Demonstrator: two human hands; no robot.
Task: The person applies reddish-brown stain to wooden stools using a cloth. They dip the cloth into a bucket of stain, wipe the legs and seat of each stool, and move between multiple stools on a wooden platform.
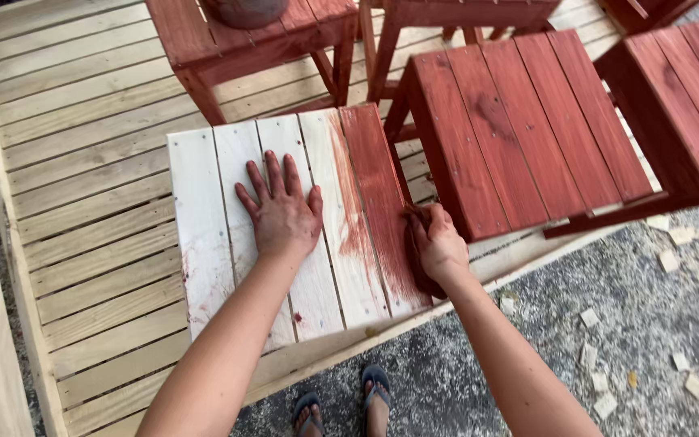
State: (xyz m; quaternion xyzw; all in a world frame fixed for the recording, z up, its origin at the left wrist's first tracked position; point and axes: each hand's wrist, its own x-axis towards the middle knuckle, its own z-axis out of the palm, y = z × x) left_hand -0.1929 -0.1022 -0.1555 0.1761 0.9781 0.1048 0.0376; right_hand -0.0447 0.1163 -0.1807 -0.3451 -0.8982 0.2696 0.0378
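Stool top (285,235), pale slats on the pallet deck (82,162) | right hand (438,247) clenched on stained rag (416,217) at red edge slat | left hand (283,212) flat, released | risk: palm could smear wet stain, rag drips blotch bare wood.

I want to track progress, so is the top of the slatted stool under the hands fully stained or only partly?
Partly stained. On the stool top, only the rightmost slat is red, with smears on its neighbour; the other slats are bare pale wood.

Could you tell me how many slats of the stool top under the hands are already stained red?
1 fully: the rightmost slat. The slat beside it is partly streaked; the other three are bare.
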